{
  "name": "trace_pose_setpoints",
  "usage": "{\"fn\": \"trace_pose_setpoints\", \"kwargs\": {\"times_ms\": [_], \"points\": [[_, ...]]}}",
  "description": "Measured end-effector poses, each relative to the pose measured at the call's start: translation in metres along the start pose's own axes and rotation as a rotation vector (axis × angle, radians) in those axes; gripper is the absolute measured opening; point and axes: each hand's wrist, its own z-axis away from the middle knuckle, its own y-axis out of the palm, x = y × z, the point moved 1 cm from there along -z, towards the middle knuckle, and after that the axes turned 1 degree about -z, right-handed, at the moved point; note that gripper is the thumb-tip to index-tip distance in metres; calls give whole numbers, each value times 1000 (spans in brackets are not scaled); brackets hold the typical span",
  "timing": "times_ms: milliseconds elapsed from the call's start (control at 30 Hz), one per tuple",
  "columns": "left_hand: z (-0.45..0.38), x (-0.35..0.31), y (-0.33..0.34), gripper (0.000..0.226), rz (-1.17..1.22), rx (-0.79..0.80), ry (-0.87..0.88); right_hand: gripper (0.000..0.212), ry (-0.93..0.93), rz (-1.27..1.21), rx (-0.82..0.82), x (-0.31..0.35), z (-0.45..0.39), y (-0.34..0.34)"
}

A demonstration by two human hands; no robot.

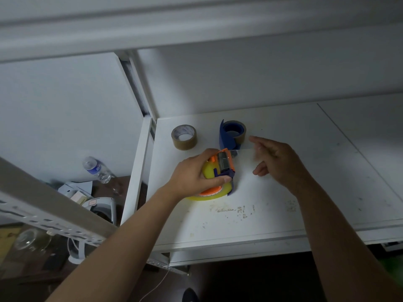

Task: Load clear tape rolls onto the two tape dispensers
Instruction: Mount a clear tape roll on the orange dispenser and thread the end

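Left fingers (220,180) clamped on orange dispenser (222,164) with clear roll (209,196); right hand (277,160) fingers apart, just right of it. Blue dispenser (231,134) and brown roll (184,137) beyond fingertips; core print unreadable.

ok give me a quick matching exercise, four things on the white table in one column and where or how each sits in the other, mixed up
Things:
1. loose brown tape roll
2. blue dispenser
3. orange and blue dispenser
4. right hand

Places or states:
A. gripped by the left hand, with a yellowish clear roll on it
B. open, fingers spread, above the table, holding nothing that shows
C. lying alone at the far left of the table
D. standing at the back with a brown roll loaded on it

Pairs: 1-C, 2-D, 3-A, 4-B
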Motion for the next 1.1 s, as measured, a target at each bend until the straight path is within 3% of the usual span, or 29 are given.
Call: {"fn": "trace_pose_setpoints", "kwargs": {"times_ms": [100,300,467,667,900,1100], "points": [[2,3,0,77,25,-2,-1,27,19,-118,-7,-7,-1,6],[6,6,-3,77,74,-14,-23,26,173,-702,92,-21,-4,15],[9,7,-4,74,128,-43,-28,27,221,-645,183,-31,-3,16],[8,8,-3,69,159,-63,-27,3,243,-468,158,-33,-6,20],[10,10,-3,63,198,-69,-38,17,284,-667,220,-36,-5,19],[10,8,-3,62,190,-56,-31,19,229,-697,274,-45,-4,17]]}}
